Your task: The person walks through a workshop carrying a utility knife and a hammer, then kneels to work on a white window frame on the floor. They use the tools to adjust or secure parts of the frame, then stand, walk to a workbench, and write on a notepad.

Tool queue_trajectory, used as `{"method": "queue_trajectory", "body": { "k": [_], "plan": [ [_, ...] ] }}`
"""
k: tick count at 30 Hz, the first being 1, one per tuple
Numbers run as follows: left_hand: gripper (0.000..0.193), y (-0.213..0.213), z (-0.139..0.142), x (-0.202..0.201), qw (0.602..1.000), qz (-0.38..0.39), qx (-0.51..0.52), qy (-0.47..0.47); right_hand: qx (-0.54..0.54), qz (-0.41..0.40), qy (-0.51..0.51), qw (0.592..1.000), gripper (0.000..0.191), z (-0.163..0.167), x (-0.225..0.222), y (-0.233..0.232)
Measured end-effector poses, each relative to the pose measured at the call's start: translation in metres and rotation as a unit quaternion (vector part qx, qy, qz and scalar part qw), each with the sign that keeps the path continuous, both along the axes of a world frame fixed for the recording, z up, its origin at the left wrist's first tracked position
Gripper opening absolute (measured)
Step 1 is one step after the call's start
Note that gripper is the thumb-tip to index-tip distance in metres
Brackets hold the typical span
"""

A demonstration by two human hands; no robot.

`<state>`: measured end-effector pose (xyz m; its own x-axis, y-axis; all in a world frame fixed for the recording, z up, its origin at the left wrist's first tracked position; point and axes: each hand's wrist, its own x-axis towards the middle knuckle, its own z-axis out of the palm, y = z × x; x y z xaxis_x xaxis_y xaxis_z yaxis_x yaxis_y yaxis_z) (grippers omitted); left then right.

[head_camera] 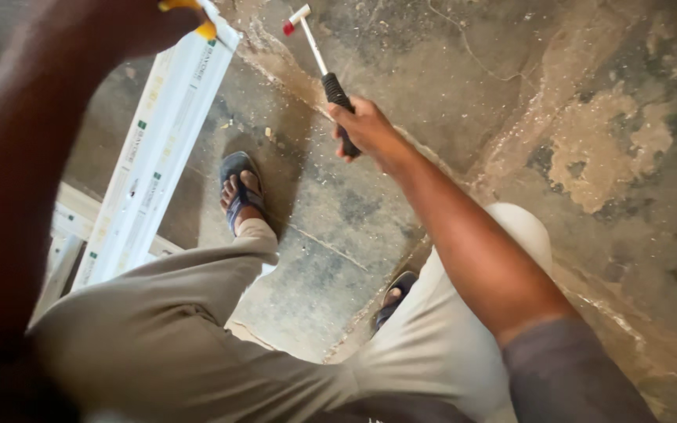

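The right hand [362, 129] is clamped round the black grip of a small mallet [316, 55], whose shaft slants up-left toward the white profile [158, 149]. The left hand [150, 19], nearer, grips that profile's top end alongside something yellow.

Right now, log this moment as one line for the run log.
right hand: grips mallet by black handle, raised | left hand: on top end of white profile bar, holds yellow object | floor: stained concrete
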<state>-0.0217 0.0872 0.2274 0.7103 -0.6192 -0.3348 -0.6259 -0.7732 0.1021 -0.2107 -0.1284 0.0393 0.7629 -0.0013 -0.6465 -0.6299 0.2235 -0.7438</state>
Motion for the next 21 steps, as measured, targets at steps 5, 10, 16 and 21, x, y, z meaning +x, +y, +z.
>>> {"method": "queue_trajectory", "body": {
  "k": [5, 10, 16, 21],
  "plan": [
    [0.036, -0.015, 0.123, -0.114, 0.912, -0.071, 0.401, -0.053, 0.130, -0.109, 0.056, 0.984, 0.025, -0.038, 0.032, 0.030],
    [0.032, 0.018, 0.142, -0.180, 0.935, 0.031, 0.329, 0.128, 0.109, -0.155, 0.048, 0.981, 0.023, -0.060, 0.049, 0.067],
    [0.046, 0.064, 0.113, -0.211, 0.974, -0.025, 0.194, 0.114, 0.337, -0.224, 0.068, 0.912, 0.031, -0.081, 0.047, 0.098],
    [0.050, 0.081, 0.097, -0.226, 0.962, -0.064, 0.166, 0.206, 0.331, -0.246, 0.058, 0.909, 0.028, -0.087, 0.055, 0.122]
  ]
}}
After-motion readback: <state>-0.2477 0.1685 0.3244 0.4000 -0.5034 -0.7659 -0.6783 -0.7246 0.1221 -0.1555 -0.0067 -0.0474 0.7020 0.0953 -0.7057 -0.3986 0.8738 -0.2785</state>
